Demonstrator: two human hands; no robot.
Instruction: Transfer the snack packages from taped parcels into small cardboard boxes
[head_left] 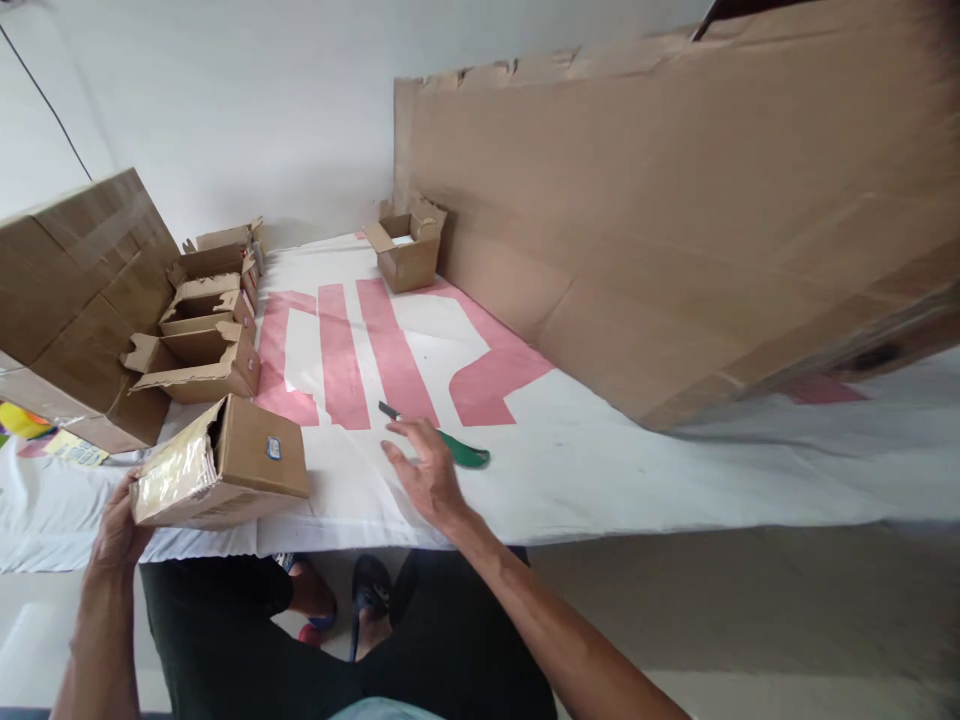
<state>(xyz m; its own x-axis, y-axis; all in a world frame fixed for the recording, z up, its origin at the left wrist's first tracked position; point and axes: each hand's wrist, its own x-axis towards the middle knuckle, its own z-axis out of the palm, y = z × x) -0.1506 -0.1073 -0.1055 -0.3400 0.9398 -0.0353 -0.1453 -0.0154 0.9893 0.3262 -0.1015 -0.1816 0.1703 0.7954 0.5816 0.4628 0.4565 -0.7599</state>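
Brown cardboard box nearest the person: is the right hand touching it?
No, the left hand holds that box; the right hand is apart, at the curved green-handled cutter.

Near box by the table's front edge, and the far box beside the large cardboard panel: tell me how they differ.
The near box bears a blue-and-white label; no label shows on the far box. The near box has a shiny flap, while the far box looks matt. The far box opens upward with something white inside; the near box shows only a narrow dark gap, its contents hidden. Both are brown cardboard.
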